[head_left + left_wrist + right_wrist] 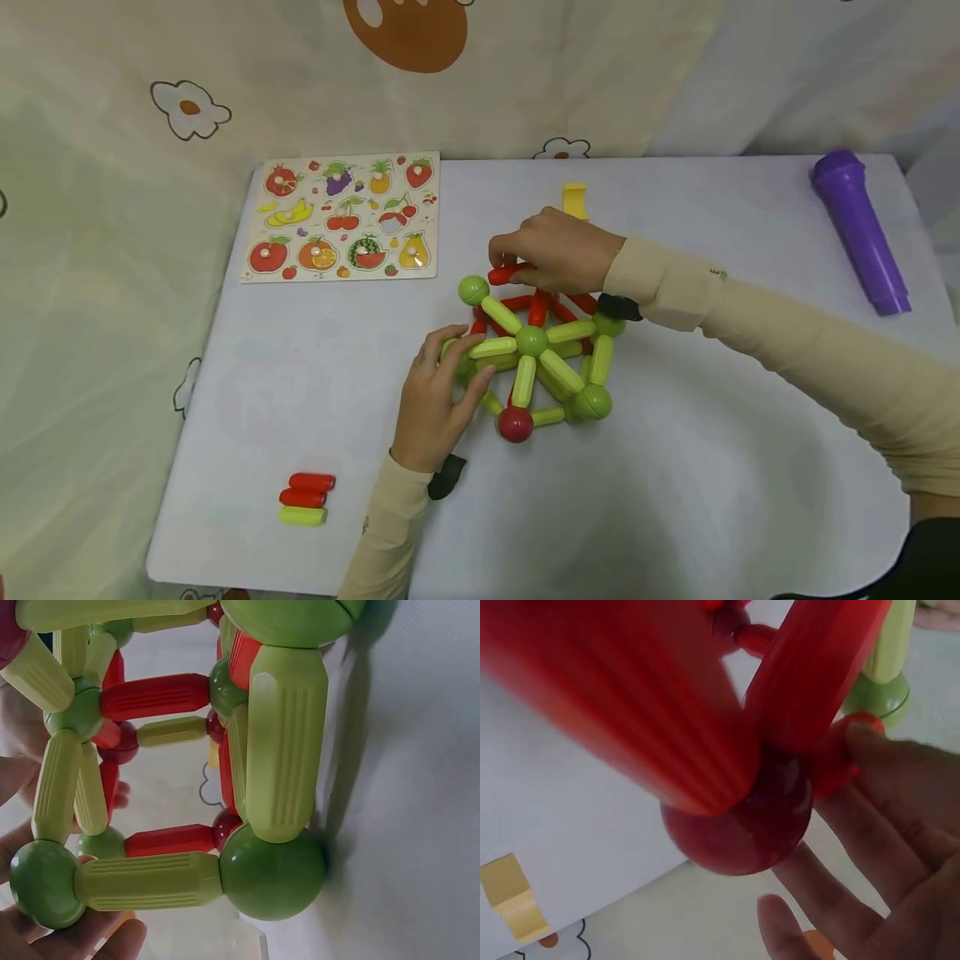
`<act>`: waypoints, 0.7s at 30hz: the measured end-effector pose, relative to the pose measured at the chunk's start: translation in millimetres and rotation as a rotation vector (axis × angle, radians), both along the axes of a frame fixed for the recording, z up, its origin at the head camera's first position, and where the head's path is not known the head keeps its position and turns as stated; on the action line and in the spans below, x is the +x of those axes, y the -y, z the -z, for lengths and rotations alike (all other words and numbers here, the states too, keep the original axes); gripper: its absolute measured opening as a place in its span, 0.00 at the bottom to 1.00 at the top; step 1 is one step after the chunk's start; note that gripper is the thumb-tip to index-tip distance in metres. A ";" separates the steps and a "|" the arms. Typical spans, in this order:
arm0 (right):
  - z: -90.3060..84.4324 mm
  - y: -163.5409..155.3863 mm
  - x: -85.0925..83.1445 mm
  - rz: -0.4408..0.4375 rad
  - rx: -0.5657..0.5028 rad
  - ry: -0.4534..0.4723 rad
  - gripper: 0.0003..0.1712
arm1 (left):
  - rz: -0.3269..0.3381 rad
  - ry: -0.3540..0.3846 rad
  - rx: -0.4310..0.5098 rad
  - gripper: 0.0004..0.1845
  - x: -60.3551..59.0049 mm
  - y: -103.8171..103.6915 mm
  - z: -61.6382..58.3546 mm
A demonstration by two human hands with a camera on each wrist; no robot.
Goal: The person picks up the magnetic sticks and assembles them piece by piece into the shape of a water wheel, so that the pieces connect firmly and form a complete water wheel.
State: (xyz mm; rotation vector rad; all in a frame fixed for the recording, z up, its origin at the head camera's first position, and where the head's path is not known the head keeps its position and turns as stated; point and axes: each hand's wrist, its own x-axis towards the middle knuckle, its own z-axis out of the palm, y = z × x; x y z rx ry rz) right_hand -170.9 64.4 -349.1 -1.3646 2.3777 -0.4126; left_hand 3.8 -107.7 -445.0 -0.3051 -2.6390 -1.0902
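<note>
Your right hand (558, 250) pinches a red rod (508, 273) at the far side of the rod-and-ball frame (536, 354); the wrist view is too blurred to show the joint. Your left hand (438, 396) curls its fingers round a green rod (491, 347) on the frame's left side. The frame stands mid-table (675, 500). Three spare rods (306, 499) lie near the front left corner, a fruit puzzle (345, 218) at the back left, and a purple tube (861, 229) at the back right.

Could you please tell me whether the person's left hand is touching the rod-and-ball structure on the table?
Touching. The head view shows the left hand with its fingers curled against the green rods on the near-left side of the structure, with no gap.
</note>
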 end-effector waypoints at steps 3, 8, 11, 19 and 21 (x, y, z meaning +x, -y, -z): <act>1.7 0.2 -1.1 0.019 0.036 0.035 0.11 | 0.004 -0.003 0.004 0.21 -0.4 -0.4 0.7; 4.1 0.6 -0.6 0.024 0.080 0.073 0.10 | 0.010 -0.005 0.010 0.20 -1.1 -1.0 1.2; 5.8 0.4 0.5 0.013 0.073 0.060 0.10 | 0.011 -0.003 0.014 0.20 -1.1 -1.2 1.6; 8.0 -0.4 1.3 -0.002 0.034 0.021 0.10 | 0.010 0.001 0.051 0.22 -2.6 0.9 1.6; 8.7 -0.8 1.1 0.002 0.029 0.022 0.11 | -0.009 0.018 0.080 0.26 -6.5 3.6 0.8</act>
